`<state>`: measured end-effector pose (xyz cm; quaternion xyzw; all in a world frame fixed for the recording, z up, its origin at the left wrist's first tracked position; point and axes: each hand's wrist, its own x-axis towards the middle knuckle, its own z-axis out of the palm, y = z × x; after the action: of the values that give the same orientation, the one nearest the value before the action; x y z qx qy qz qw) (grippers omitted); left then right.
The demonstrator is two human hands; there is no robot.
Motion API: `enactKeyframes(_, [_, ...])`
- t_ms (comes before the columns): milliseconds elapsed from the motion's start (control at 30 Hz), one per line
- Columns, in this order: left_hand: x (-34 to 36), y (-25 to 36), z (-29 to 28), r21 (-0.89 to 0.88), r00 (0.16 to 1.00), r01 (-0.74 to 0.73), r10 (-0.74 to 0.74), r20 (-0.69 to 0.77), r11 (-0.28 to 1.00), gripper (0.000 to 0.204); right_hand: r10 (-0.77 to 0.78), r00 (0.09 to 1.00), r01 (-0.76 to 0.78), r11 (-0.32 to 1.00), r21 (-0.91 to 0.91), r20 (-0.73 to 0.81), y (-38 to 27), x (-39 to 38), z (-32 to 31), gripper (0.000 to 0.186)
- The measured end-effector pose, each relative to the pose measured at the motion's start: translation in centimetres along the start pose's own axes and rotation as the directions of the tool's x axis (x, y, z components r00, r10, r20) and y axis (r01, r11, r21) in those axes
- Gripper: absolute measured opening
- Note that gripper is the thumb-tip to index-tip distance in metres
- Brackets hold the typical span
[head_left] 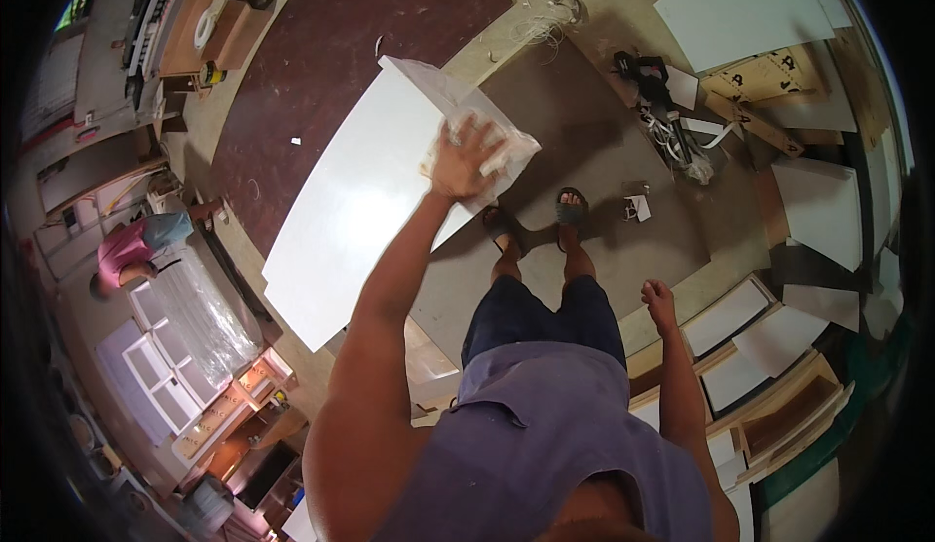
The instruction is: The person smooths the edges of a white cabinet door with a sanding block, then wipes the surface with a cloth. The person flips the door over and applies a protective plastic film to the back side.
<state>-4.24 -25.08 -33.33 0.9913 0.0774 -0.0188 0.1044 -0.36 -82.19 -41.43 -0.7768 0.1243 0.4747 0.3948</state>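
Panel (341,201), long and white, spans centre left of the frame; its support is hidden, so an uneven push might tip or slide it. Translucent wrap (438,85) covers its upper-right end, at upper centre, and could crease or tear if dragged. Sandalled feet (575,211), near centre, would catch a drop. The left hand (463,164) presses on the wrap, fingers spread, clasping nothing. The right hand (658,304), right of centre, hangs loosely curled, seemingly empty, bracing nothing.
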Motion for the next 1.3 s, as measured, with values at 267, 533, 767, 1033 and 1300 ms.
enactKeyframes(267, [11.0, -20.3, -8.5, -0.039, 0.497, 0.861, -0.855, -0.148, 0.507, 0.052, -0.252, 0.965, 0.260, 0.950, -0.171, 0.066, -5.0, 2.3, 0.9, 0.034])
enactKeyframes(533, [-3.6, 2.9, -2.6, -0.054, 0.923, 0.354, -0.339, 0.182, 0.934, 0.085, -0.034, 0.999, 0.033, 0.994, -0.101, -0.009, -5.7, 0.6, 0.1, 0.031])
enactKeyframes(767, [4.0, -10.1, -3.7, -0.196, 0.626, 0.703, -0.726, -0.285, 0.683, 0.066, -0.424, 0.894, 0.440, 0.891, -0.113, 0.145, -18.8, 4.0, 10.1, 0.030])
enactKeyframes(1033, [-1.2, -19.0, -3.2, -0.128, 0.818, 0.448, -0.464, -0.340, 0.885, 0.063, -0.820, 0.564, 0.817, 0.537, -0.211, 0.096, -35.8, 1.6, 30.7, 0.022])
enactKeyframes(1300, [-35.3, -32.2, -4.7, -0.221, 0.710, 0.589, -0.628, -0.319, 0.778, 0.041, -0.940, 0.204, 0.744, -0.032, -0.667, 0.274, -39.9, -1.0, 49.3, 0.041])
